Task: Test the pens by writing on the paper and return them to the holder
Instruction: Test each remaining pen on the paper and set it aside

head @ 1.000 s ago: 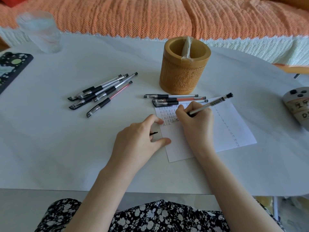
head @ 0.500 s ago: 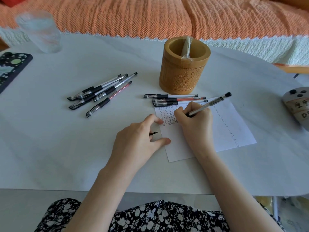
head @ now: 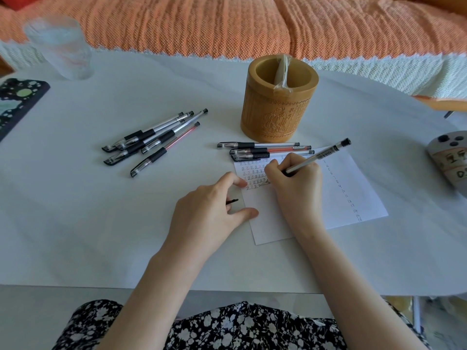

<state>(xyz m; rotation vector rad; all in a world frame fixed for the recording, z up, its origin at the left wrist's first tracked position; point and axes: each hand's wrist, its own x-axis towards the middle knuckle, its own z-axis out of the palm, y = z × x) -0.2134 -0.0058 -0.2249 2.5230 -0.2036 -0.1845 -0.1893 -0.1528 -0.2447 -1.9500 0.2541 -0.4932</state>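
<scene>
White tabletop (head: 75,218), orange-covered sofa (head: 177,24) behind it, glass (head: 60,49) far left. Your right grip (head: 295,180) is clamped on a pen (head: 321,155) in a writing hold, tip down on the paper (head: 353,198) at the end of the lowest row of marks. Your left grip (head: 207,213) pins the paper's left edge with thumb and index tip; the other fingers are curled, and a small dark piece pokes out from under the palm. It looks like the cap (head: 233,201), tucked in there, though most of it is hidden. My read: you're mid-test on this pen, nothing returned yet. The holder (head: 275,117) has only a wrapped item (head: 283,72) in it, no pens that I can see. Three pens (head: 273,149) lie side by side just across the paper's top edge, at the holder's foot; five pens (head: 151,141) lie in a loose pile well to the left. Key geometry for the next move: the holder stands straight ahead of the right grip, slightly left, mouth up, and the right grip is the nearer one. The pen's long axis runs tip low-left to tail up-right, so the tip already points toward the left grip. Capping should need only a short move between the two hands. For the drop, you'd tilt the pen upright over the mouth and steer clear of the wrapped item leaning on the right rim.
</scene>
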